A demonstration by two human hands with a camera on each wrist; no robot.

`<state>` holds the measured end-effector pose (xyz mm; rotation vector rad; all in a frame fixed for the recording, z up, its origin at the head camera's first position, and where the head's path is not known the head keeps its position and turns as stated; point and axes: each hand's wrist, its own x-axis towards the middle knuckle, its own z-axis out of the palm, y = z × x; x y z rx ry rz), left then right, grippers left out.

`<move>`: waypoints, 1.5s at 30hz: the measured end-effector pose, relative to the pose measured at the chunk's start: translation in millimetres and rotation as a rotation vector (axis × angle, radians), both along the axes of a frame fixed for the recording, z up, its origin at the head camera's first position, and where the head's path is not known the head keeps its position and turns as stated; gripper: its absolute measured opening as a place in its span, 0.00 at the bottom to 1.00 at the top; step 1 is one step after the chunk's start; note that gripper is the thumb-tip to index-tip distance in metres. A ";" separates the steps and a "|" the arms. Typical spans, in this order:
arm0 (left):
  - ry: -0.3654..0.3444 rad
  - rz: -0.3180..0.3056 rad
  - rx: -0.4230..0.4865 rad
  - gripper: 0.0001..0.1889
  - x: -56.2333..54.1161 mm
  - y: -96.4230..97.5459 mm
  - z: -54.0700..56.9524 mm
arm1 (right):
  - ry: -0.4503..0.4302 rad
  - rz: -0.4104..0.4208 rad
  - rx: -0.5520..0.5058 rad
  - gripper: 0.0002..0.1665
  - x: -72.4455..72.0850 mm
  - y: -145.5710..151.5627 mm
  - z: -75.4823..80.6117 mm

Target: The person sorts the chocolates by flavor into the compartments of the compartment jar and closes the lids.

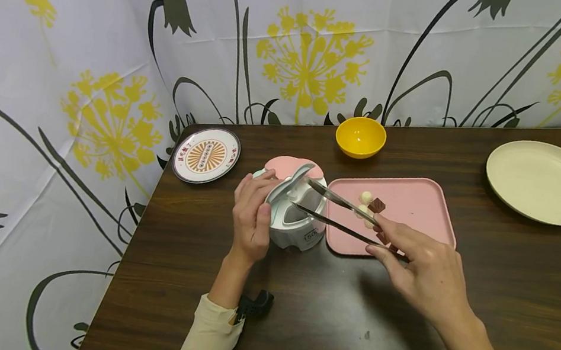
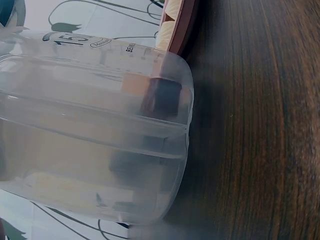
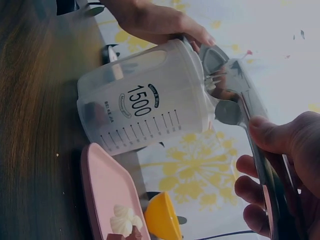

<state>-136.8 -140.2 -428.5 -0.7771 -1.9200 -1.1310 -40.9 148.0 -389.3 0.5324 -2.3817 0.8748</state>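
Note:
My left hand grips the raised grey flip lid of a translucent plastic measuring jar marked 1500, its fingers on the lid's far side. A dark brown block lies in the jar's bottom. In my right hand is a pair of metal serving tongs, one end a spoon, the other a fork. Those ends stand apart at the jar's mouth; the right wrist view shows something small and pale by the prongs, unclear. On the pink tray sit white swirl-shaped pieces and brown chocolate blocks.
Behind the jar shows a pink rounded lid. A yellow bowl stands at the back by the patterned cloth. To the left is a printed plate, to the far right a cream oval plate.

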 end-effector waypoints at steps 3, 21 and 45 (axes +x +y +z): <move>0.002 0.002 0.003 0.25 -0.2 -0.3 -1.0 | -0.010 -0.010 0.023 0.32 0.4 1.7 0.0; 0.005 0.005 0.001 0.25 -0.4 -1.3 -2.8 | -0.115 -0.154 0.090 0.37 9.5 48.0 -9.2; 0.005 0.006 0.006 0.24 0.4 0.2 -1.6 | -0.437 -0.242 0.225 0.30 16.3 89.4 -44.7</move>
